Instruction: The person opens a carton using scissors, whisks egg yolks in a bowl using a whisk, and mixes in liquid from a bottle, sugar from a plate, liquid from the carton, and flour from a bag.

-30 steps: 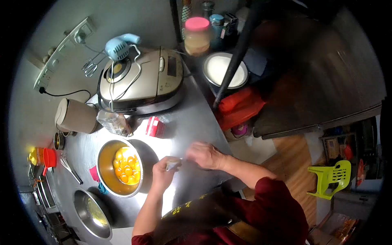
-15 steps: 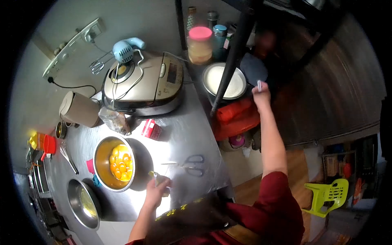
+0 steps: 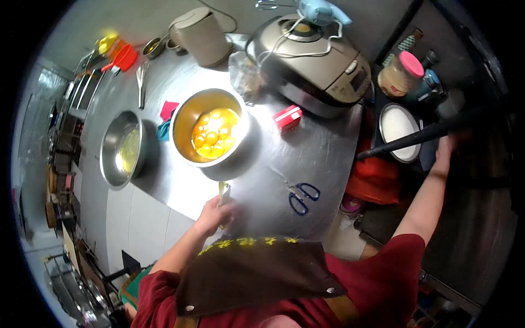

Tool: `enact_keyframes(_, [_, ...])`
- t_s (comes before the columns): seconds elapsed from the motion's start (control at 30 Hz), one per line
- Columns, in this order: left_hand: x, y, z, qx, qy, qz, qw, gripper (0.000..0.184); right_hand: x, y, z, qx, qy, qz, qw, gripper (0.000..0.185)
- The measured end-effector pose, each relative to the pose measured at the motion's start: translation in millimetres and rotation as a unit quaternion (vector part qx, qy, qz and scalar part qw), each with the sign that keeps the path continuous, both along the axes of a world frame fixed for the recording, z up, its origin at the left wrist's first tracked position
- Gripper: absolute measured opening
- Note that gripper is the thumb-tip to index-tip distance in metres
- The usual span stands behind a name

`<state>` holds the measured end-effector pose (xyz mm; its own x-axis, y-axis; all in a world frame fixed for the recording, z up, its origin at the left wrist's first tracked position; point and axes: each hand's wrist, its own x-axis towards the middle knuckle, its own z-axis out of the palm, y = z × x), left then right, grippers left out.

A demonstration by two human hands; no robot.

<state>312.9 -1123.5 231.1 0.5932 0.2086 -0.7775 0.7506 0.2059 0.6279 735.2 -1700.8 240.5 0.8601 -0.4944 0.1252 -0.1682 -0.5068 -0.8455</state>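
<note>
My left hand (image 3: 214,215) is closed around a small yellow-and-white packet (image 3: 224,192), held over the table's near edge, just below a steel bowl (image 3: 180,148) of egg yolks (image 3: 214,134). Blue-handled scissors (image 3: 302,198) lie to the right of that hand. My right hand (image 3: 445,146) reaches out to the far right, beside a round bowl of white powder or grains (image 3: 399,130). Dimness and blur there hide its fingers, so I cannot make out what it holds.
A second steel bowl (image 3: 104,156) with clear yellowish liquid stands at left. Behind are a whisk (image 3: 141,90), a beige kettle (image 3: 199,38), a rice cooker (image 3: 306,60) and a red carton (image 3: 287,118). A dark bar (image 3: 432,131) crosses before the white-filled bowl, near a pink-lidded jar (image 3: 396,76).
The view has turned leftward, so the table things appear farther right. My right hand, which held a small whitish piece, now shows in shadow beside the bar. My left hand still grips the packet.
</note>
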Motion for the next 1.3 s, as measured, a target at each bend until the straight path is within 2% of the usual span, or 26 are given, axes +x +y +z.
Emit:
enact_keyframes(0.03, [-3.1, 1.2, 1.8, 0.006, -0.002, 0.015, 1.0, 0.013, -20.7, 22.4, 17.1, -0.051, 0.016, -0.044, 0.998, 0.051])
enact_keyframes(0.07, [-10.6, 7.3, -9.6, 0.005, -0.005, 0.036, 0.999, 0.013, -28.3, 6.0, 1.5, -0.009, -0.077, -0.06, 0.995, 0.049])
enact_keyframes(0.1, [-15.9, 10.2, -14.3, 0.002, -0.004, 0.043, 0.999, 0.013, -51.7, 4.7, -6.0, -0.119, -0.132, -0.078, 0.981, 0.048])
enact_keyframes(0.13, [-19.1, 12.5, -19.1, 0.01, -0.013, 0.065, 0.998, 0.014, -78.3, 15.1, -14.5, -0.137, -0.189, -0.057, 0.971, 0.043])
enact_keyframes(0.17, [-22.8, 14.3, -22.2, 0.016, -0.022, 0.087, 0.996, 0.014, -98.0, 29.6, -34.8, -0.087, -0.145, -0.21, 0.963, 0.027])
enact_keyframes(0.2, [-26.8, 16.6, -24.3, 0.045, -0.02, 0.073, 0.996, 0.021, -135.6, 42.4, -68.8, -0.124, -0.288, -0.042, 0.948, 0.013])
enact_keyframes(0.23, [-29.2, 16.3, -27.3, 0.043, -0.021, 0.083, 0.995, 0.021, -183.1, 97.5, -67.0, -0.076, -0.254, 0.083, 0.961, 0.008])
enact_keyframes(0.27, [-32.5, 15.1, -31.1, 0.053, -0.035, 0.088, 0.994, 0.029, -230.7, 153.1, -64.5, -0.019, -0.204, 0.198, 0.959, 0.004])
enact_keyframes(0.3, [-36.5, 15.1, -35.1, 0.065, -0.047, 0.09, 0.993, 0.037, -267.7, 188.6, -61.0, -0.102, -0.093, 0.29, 0.947, 0.007])
enact_keyframes(0.33, [-39.8, 16.6, -44.3, 0.063, -0.06, 0.078, 0.993, 0.052, -291.5, 224.5, -61.3, -0.125, -0.128, 0.369, 0.912, 0.012])
enact_keyframes(0.37, [-41.5, 17.2, -49.7, 0.046, -0.061, 0.08, 0.994, 0.059, -305.8, 247.4, -73.2, -0.156, -0.149, 0.426, 0.878, 0.022])
enact_keyframes(0.47, [-42.7, 15.8, -37.0, 0.041, -0.083, 0.07, 0.993, 0.051, -334.6, 296.6, -87.9, -0.23, -0.024, 0.467, 0.854, 0.038])
enact_keyframes(0.53, [-45.6, 23.0, -34.0, -0.046, -0.099, 0.109, 0.988, 0.046, -340.6, 313.9, -99.4, -0.317, 0.034, 0.436, 0.842, 0.046])
enact_keyframes(0.57, [-49.9, 30.0, -36.0, -0.046, -0.101, 0.116, 0.987, 0.046, -339.6, 317.0, -99.8, -0.319, 0.03, 0.441, 0.838, 0.046])
enact_keyframes(0.63, [-68.1, 44.1, -46.1, -0.08, -0.081, 0.097, 0.989, 0.04, -338.3, 321.3, -93.7, -0.354, 0.128, 0.41, 0.831, 0.049])
enact_keyframes(0.67, [-77.9, 49.6, -50.9, -0.081, -0.078, 0.112, 0.987, 0.04, -336.4, 318.5, -101.2, -0.323, 0.126, 0.406, 0.845, 0.046])
enact_keyframes(0.7, [-87.1, 56.2, -54.4, -0.13, -0.075, 0.142, 0.978, 0.04, -333.0, 316.4, -105.3, -0.243, 0.145, 0.402, 0.871, 0.04])
enact_keyframes(0.77, [-107.8, 69.8, -59.6, -0.195, -0.106, 0.172, 0.96, 0.042, -335.0, 323.0, -79.1, -0.101, 0.274, 0.407, 0.866, 0.033])
enact_keyframes(0.83, [-132.7, 85.5, -65.0, -0.253, -0.144, 0.213, 0.933, 0.043, -340.7, 317.3, -93.2, 0.041, 0.299, 0.479, 0.824, 0.022])
enact_keyframes(0.93, [-167.8, 112.0, -63.7, -0.225, -0.136, 0.276, 0.925, 0.043, -375.5, 357.6, -85.8, 0.167, 0.368, 0.517, 0.755, 0.025])
enact_keyframes(1.0, [-189.1, 134.0, -70.3, -0.226, -0.134, 0.294, 0.919, 0.042, -398.0, 395.8, -84.8, 0.174, 0.387, 0.576, 0.699, 0.029])
enact_keyframes(1.13, [-234.9, 189.0, -76.8, -0.167, -0.12, 0.371, 0.906, 0.028, -443.4, 498.7, -75.5, 0.15, 0.428, 0.661, 0.597, 0.032])
enact_keyframes(1.23, [-279.6, 249.2, -97.6, -0.131, -0.123, 0.41, 0.894, 0.019, -472.3, 570.0, -89.9, 0.031, 0.397, 0.713, 0.578, 0.036])
enact_keyframes(1.3, [-305.2, 289.4, -105.5, -0.115, -0.121, 0.427, 0.889, 0.018, -486.5, 612.2, -94.1, 0.012, 0.387, 0.728, 0.565, 0.036])
